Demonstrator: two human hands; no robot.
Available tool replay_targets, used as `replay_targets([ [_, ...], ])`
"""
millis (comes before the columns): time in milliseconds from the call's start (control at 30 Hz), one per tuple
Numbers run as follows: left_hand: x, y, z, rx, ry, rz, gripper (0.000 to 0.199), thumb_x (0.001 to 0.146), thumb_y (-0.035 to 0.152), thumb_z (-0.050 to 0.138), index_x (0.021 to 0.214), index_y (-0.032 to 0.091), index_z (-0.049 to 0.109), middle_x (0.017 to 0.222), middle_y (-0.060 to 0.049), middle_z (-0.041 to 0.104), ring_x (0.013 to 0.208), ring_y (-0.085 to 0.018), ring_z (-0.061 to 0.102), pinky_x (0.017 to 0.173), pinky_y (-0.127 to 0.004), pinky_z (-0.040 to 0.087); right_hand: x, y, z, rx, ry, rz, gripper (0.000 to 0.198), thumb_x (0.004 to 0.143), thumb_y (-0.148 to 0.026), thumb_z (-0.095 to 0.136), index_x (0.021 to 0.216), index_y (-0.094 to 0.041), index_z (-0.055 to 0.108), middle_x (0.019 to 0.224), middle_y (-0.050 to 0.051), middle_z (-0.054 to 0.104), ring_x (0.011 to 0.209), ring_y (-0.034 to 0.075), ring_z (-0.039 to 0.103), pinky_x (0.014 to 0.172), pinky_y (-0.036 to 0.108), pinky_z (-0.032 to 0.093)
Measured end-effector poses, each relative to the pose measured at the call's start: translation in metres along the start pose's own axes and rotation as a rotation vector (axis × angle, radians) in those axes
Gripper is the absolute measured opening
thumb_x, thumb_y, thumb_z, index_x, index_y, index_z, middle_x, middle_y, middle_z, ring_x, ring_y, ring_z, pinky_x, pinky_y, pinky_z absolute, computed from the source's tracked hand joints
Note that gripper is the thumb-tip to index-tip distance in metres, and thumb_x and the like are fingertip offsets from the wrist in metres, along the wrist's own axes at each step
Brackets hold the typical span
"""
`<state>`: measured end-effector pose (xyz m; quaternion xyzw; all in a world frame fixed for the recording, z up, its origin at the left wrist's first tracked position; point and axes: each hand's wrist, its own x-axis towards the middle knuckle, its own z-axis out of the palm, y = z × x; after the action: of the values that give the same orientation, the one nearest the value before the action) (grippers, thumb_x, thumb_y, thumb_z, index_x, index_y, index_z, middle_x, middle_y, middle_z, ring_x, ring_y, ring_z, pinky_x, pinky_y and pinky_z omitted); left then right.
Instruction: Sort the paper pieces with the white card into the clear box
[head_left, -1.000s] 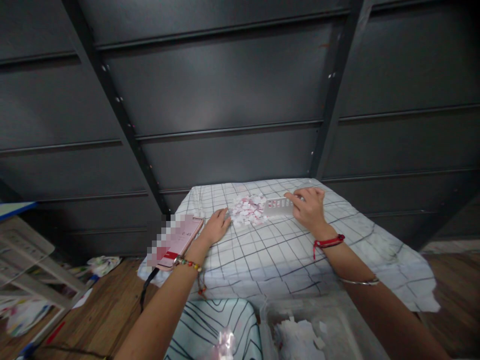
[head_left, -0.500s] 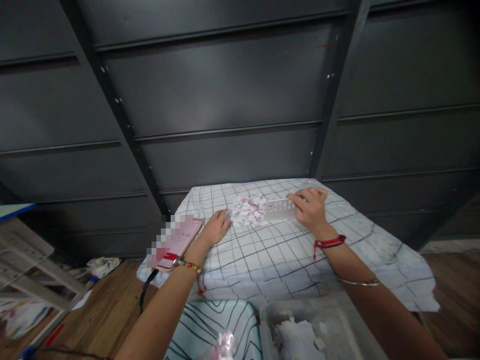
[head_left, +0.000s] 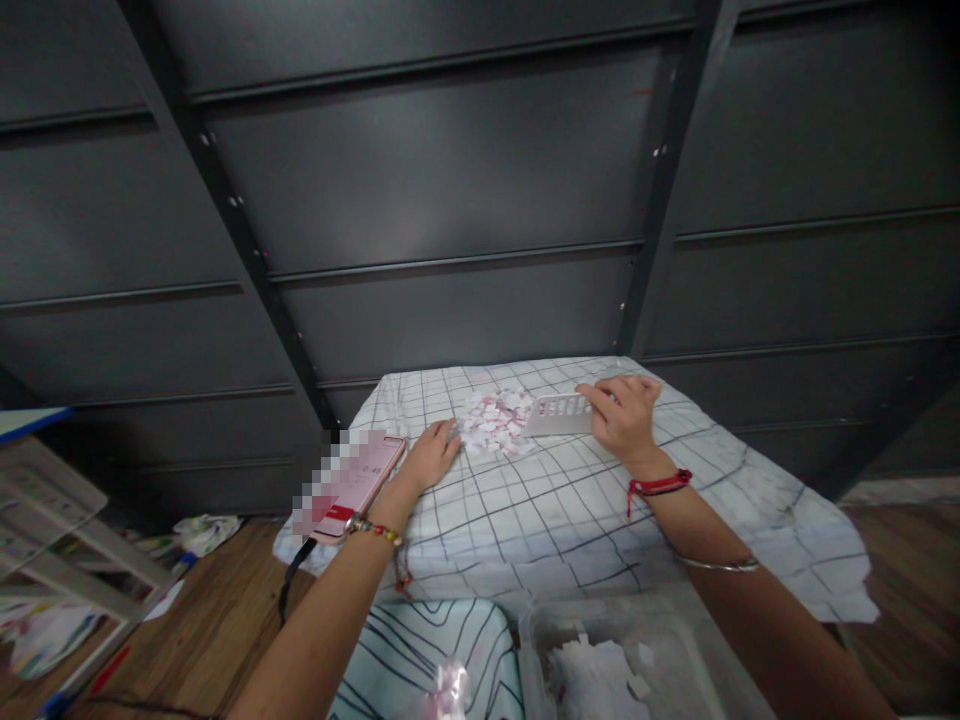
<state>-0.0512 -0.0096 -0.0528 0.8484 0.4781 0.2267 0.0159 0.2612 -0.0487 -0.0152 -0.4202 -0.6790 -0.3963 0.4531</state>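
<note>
A heap of small torn paper scraps (head_left: 496, 420), white with some pink, lies on the checked cloth (head_left: 517, 510). My left hand (head_left: 431, 455) rests flat at the heap's left edge, fingers stretched out and touching it or nearly so. To the right, my right hand (head_left: 624, 412) grips a white plastic strip with a row of slots (head_left: 559, 415). Its far end meets the right side of the heap, and its near end is hidden behind my fingers.
A pink phone (head_left: 367, 480) with a cable lies left of my forearm. Nearer me are a clear plastic bin (head_left: 675, 650) holding paper pieces and a patterned cushion-like surface (head_left: 427, 640) with a shiny pink wrapper (head_left: 450, 690). Dark panels (head_left: 450, 180) stand behind the cloth.
The slotted strip has tilted in my right hand, and that hand has shifted very slightly right. My left hand and the heap look unmoved.
</note>
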Motion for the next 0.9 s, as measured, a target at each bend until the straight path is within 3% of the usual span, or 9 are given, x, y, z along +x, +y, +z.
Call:
replay_targets([
  [900,0.0007,0.005,-0.0032,0.047,-0.023,0.005,0.04,0.094,0.029,0.036,0.128,0.009,0.044,0.125,-0.016,0.052,0.117,-0.023,0.048,0.102,-0.036,0.035,0.0067,-0.0015,-0.0096,0.041,0.044,-0.068,0.023,0.071,-0.008,0.045,0.082,-0.022,0.061,0.069,0.0,0.054,0.071,0.016,0.044,0.076,0.036,0.025],
])
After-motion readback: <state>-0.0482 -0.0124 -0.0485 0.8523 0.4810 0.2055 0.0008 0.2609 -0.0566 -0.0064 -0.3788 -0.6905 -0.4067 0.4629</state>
